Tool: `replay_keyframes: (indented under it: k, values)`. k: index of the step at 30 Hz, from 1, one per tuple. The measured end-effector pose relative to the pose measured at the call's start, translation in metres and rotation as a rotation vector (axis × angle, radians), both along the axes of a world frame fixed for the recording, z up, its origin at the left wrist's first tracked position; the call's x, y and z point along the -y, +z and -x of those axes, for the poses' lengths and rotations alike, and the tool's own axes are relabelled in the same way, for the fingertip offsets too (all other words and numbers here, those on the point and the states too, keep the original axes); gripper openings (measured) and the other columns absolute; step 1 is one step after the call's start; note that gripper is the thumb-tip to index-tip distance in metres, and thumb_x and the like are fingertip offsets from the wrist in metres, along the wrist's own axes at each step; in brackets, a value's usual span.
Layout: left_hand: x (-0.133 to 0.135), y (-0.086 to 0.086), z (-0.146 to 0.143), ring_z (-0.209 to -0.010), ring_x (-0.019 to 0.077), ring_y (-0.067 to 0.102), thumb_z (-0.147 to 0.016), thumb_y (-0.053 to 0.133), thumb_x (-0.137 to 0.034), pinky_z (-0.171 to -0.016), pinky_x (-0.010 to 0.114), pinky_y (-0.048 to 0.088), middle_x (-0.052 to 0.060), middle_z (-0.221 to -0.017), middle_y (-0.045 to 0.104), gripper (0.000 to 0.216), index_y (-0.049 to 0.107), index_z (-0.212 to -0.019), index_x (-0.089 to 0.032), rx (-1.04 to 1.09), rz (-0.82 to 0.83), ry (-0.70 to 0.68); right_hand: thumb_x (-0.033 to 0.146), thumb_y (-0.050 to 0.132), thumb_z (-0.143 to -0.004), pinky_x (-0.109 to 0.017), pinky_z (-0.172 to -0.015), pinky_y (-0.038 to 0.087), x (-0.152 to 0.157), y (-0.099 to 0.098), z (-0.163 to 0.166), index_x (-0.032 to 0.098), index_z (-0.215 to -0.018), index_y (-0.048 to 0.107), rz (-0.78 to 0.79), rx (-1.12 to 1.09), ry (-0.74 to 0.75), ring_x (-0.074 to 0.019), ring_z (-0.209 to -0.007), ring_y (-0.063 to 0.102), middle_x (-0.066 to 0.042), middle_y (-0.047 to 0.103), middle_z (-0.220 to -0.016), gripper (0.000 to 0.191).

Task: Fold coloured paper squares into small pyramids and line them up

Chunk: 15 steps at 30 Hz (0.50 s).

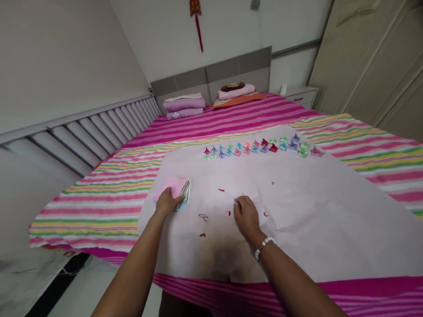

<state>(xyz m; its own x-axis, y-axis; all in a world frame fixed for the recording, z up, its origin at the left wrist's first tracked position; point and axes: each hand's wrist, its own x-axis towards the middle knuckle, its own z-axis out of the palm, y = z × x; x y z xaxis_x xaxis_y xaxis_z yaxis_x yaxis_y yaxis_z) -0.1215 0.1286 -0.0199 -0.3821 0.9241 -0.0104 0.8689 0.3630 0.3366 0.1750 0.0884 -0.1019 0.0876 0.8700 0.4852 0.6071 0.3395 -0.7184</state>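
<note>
My left hand (167, 202) grips a stack of square coloured paper (175, 185). Pink is on top, and the thumb is at the stack's right edge, where sheets are fanned apart. My right hand (247, 216), wearing a white bead bracelet (264, 247), rests over the big white sheet (297, 211) with its fingers curled together. What those fingers hold, if anything, is hidden. Small red scraps lie around it, one (228, 213) just left of the hand and another (265, 214) to its right. Thin brownish bits (202, 217) lie between the two hands.
Several folded paper shapes (238, 149) in many colours stand in two rows along the sheet's far side. Beneath the sheet is a striped bedspread (109, 193). Folded bedding (185, 105) lies by the headboard (238, 70), and a slatted rail (99, 127) runs along the left.
</note>
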Motion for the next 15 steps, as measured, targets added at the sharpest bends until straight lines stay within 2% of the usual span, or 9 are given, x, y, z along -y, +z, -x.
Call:
replay_keyframes:
  k: [6, 10, 15]
  values:
    - [0.0002, -0.0009, 0.0005, -0.113, 0.0301, 0.059, -0.077, 0.062, -0.048, -0.088, 0.032, 0.044, 0.019, -0.127, 0.060, 0.072, 0.047, -0.132, -0.004, 0.024, -0.017, 0.006, 0.012, 0.045, -0.082, -0.038, -0.080, 0.046, 0.0003, 0.0005, 0.0003, 0.015, -0.086, 0.060, -0.003, -0.006, 0.003, -0.0242, -0.085, 0.057, -0.011, 0.062, -0.087, 0.016]
    - [-0.0025, -0.0033, 0.0047, -0.113, 0.0296, 0.060, -0.078, 0.060, -0.048, -0.090, 0.032, 0.043, 0.019, -0.127, 0.061, 0.069, 0.049, -0.130, -0.005, 0.056, -0.049, 0.018, 0.012, 0.044, -0.082, -0.038, -0.079, 0.047, -0.0005, -0.0002, 0.0005, 0.016, -0.085, 0.060, -0.016, -0.007, -0.004, -0.0238, -0.084, 0.057, -0.010, 0.062, -0.086, 0.017]
    - [-0.0017, -0.0031, 0.0084, -0.106, 0.0267, 0.062, -0.082, 0.052, -0.047, -0.085, 0.029, 0.045, 0.016, -0.116, 0.067, 0.052, 0.059, -0.117, -0.009, 0.102, -0.124, 0.039, 0.012, 0.044, -0.081, -0.037, -0.077, 0.047, -0.0004, 0.0005, 0.0008, 0.016, -0.085, 0.061, -0.033, -0.012, -0.001, -0.0237, -0.083, 0.057, -0.010, 0.062, -0.086, 0.018]
